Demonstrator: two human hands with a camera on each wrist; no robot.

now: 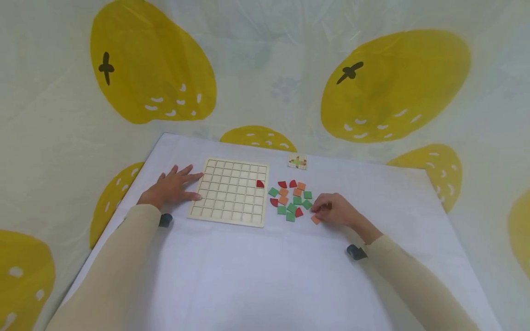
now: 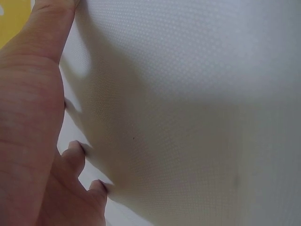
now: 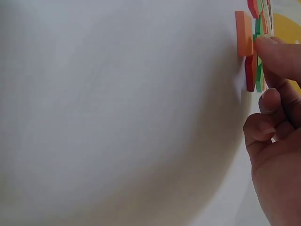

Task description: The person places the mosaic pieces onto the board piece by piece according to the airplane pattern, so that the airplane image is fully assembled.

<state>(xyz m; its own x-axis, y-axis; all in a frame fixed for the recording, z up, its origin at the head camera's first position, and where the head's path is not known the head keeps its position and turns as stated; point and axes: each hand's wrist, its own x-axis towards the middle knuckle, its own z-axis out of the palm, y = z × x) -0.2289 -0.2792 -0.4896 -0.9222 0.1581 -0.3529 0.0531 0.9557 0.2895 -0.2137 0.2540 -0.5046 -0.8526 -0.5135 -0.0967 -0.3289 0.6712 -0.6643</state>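
A pale wooden grid board (image 1: 233,220) lies on the table, with one red quarter-round piece (image 1: 260,184) in its far right area. My left hand (image 1: 171,186) spreads its fingers at the board's left edge; fingertips and thumb touch the rim. Bent at the fingers, my right hand (image 1: 335,210) is low over the right side of the loose pieces. Its thumb and fingertips are beside an orange square tile (image 1: 316,219) and another red piece (image 1: 313,210). In the right wrist view the thumb hovers close by the orange tile (image 3: 244,34); whether anything is pinched is hidden.
Right of the board lie loose green square tiles (image 1: 290,216), orange tiles (image 1: 301,186) and red quarter-round pieces (image 1: 299,212). A small pattern card (image 1: 297,161) sits near the back edge. A fabric backdrop with yellow fruit prints (image 1: 393,87) hangs behind the white table (image 1: 256,276).
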